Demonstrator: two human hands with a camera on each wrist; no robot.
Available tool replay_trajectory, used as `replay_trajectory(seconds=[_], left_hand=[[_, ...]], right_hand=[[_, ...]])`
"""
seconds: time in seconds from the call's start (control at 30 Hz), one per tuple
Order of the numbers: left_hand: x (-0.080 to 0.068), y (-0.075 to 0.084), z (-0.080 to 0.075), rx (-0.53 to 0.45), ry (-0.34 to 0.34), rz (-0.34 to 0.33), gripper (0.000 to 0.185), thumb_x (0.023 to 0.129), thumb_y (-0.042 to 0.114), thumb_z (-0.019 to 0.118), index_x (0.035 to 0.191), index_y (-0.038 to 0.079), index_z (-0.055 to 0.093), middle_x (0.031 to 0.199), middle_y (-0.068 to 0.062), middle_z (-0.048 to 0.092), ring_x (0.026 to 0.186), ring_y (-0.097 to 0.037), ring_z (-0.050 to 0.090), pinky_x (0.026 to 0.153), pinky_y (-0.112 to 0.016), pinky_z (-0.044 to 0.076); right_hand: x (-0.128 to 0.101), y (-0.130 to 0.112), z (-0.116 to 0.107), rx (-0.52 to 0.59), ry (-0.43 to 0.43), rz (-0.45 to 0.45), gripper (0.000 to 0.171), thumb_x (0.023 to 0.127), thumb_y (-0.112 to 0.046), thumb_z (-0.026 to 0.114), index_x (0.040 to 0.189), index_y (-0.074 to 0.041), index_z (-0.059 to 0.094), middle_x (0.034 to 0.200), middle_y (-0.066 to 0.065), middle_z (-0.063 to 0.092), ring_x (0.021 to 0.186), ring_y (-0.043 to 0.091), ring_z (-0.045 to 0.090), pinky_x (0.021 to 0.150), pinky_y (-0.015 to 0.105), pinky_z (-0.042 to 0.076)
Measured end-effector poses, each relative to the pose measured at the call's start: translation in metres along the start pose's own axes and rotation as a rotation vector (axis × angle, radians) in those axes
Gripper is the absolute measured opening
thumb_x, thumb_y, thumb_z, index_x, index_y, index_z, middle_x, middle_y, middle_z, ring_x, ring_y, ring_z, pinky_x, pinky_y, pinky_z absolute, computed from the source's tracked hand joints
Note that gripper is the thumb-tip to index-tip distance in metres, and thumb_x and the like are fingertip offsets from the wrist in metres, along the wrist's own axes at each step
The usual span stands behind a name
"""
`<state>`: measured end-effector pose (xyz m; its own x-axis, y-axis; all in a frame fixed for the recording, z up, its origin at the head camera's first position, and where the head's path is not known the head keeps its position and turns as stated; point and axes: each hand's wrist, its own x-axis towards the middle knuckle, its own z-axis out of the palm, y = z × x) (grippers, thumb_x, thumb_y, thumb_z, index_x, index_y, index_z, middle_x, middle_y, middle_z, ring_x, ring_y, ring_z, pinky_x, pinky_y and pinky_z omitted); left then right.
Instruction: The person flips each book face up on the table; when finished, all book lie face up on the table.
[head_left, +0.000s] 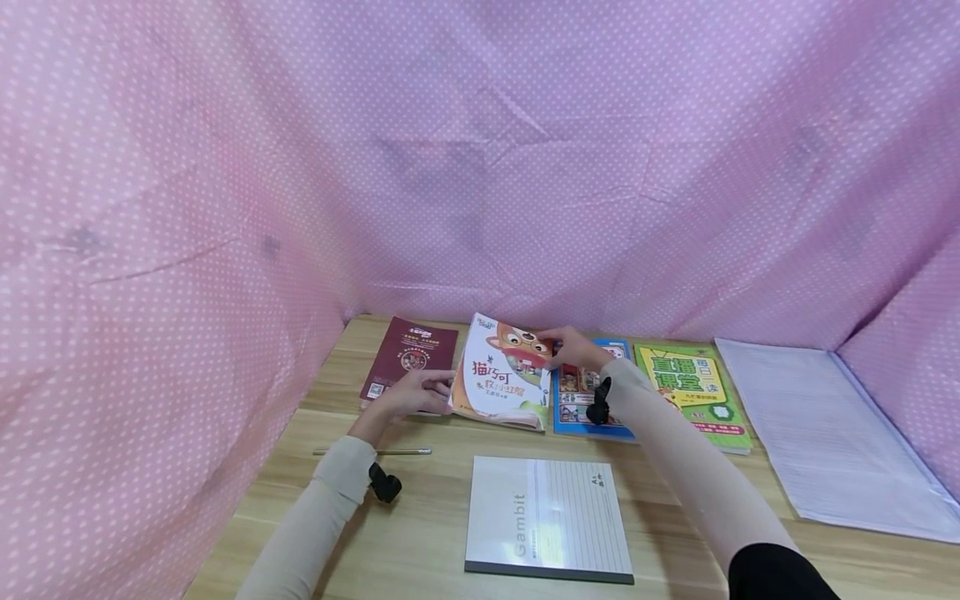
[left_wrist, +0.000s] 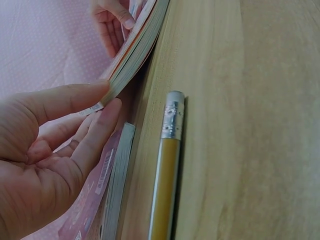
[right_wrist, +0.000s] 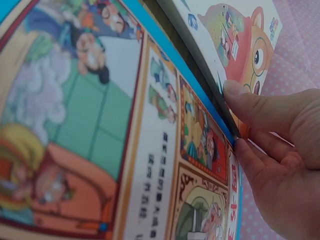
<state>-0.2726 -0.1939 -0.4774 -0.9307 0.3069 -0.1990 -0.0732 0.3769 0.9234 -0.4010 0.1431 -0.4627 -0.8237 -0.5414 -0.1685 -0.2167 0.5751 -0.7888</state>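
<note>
A person is lifting the cat picture book off a wooden table, both forearms reaching forward. At the left, the left hand is pinching the book's near left corner between thumb and curled fingers, above the maroon booklet, with a pencil lying just behind the wrist. The book is tilting up between the maroon booklet and the blue comic book. Further right, the right hand is gripping the book's far right corner, thumb on top, fingers beneath.
</note>
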Motion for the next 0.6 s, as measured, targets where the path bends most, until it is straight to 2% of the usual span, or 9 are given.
replay_trajectory(seconds=[0.17, 0.4, 0.6], left_hand=[[0.0002, -0.0009, 0.0002, 0.037, 0.013, -0.013, 0.073, 0.079, 0.004, 0.082, 0.147, 0.005, 0.054, 0.104, -0.010, 0.070, 0.093, -0.017, 0.064, 0.083, -0.026, 0.054], [-0.0005, 0.0019, 0.0020, 0.101, 0.026, -0.021, 0.070, 0.080, 0.005, 0.083, 0.145, 0.004, 0.056, 0.100, -0.009, 0.073, 0.090, -0.016, 0.067, 0.090, -0.031, 0.054], [-0.0007, 0.0030, 0.0031, 0.164, 0.049, -0.055, 0.069, 0.079, 0.006, 0.084, 0.143, 0.005, 0.058, 0.095, -0.005, 0.075, 0.088, -0.014, 0.069, 0.099, -0.038, 0.052]], right_hand=[[0.0022, 0.0020, -0.0013, -0.016, -0.008, 0.011, 0.072, 0.085, 0.003, 0.077, 0.151, -0.001, 0.047, 0.151, 0.026, 0.047, 0.119, 0.034, 0.050, 0.086, 0.035, 0.048], [-0.0006, -0.0001, -0.0005, -0.038, 0.016, 0.020, 0.069, 0.086, 0.002, 0.076, 0.149, -0.002, 0.049, 0.153, 0.026, 0.045, 0.133, 0.039, 0.047, 0.108, 0.050, 0.047], [-0.0009, 0.0022, 0.0008, -0.022, 0.019, 0.007, 0.067, 0.087, 0.003, 0.075, 0.149, 0.000, 0.049, 0.148, 0.026, 0.049, 0.129, 0.037, 0.049, 0.112, 0.053, 0.044]])
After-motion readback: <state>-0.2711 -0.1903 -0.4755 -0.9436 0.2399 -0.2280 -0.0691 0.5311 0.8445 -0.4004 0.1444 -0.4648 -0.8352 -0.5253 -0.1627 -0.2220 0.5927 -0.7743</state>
